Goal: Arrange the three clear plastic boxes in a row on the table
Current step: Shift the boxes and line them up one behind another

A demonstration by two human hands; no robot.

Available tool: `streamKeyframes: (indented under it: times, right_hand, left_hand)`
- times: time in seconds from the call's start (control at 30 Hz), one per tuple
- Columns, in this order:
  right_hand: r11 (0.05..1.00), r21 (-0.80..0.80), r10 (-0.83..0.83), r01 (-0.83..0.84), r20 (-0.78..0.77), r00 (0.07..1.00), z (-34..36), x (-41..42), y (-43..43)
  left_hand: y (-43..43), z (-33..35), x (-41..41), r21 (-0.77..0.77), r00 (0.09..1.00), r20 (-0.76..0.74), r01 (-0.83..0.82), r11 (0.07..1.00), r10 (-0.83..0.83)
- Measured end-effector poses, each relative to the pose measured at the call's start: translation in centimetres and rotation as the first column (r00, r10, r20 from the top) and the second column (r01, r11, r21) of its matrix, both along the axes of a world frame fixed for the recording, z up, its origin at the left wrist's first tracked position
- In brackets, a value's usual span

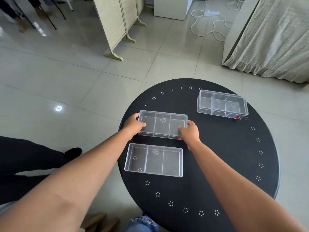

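Both bare forearms stretched forward, left hand (133,123) and right hand (189,131) curled, thumbs on top

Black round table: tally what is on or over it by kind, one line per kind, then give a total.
Clear plastic boxes: 3 (held box, near box, far box)
Hands: 2 (left hand, right hand)
Total: 5, all on or over the table.

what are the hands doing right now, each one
Left hand: closed on the left end of the middle clear box.
Right hand: closed on the right end of the same box.
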State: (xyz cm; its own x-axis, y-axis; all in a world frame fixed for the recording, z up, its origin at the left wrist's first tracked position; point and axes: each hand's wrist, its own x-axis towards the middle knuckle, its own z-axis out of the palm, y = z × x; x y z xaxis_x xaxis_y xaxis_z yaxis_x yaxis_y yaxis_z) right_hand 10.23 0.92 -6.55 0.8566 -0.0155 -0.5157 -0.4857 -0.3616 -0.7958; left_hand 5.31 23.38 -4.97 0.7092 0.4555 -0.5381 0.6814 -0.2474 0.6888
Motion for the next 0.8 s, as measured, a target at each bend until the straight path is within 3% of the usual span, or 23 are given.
streamKeyframes:
  times: [0.37,0.5,0.63,0.8]
  right_hand:
    - [1.0,-0.023,0.014,-0.014,-0.011,1.0,-0.4,-0.4,1.3]
    - [0.999,-0.046,0.01,-0.011,-0.013,1.0,-0.5,0.1,0.7]
    - [0.99,-0.118,-0.077,0.08,0.038,0.996,0.4,1.7,-1.1]
    - [0.952,-0.232,-0.167,0.198,0.147,0.975,2.5,5.0,-5.1]
  left_hand:
    - [2.0,-0.3,-0.5,-0.004,0.999,-0.019,0.033,0.999,-0.033]
    - [1.4,0.7,0.4,0.207,0.997,-0.072,0.054,0.977,-0.04]
    - [0.0,2.4,3.1,0.378,0.983,0.094,0.11,0.919,-0.156]
    - [-4.4,4.0,8.0,0.296,0.939,0.186,0.226,0.928,-0.288]
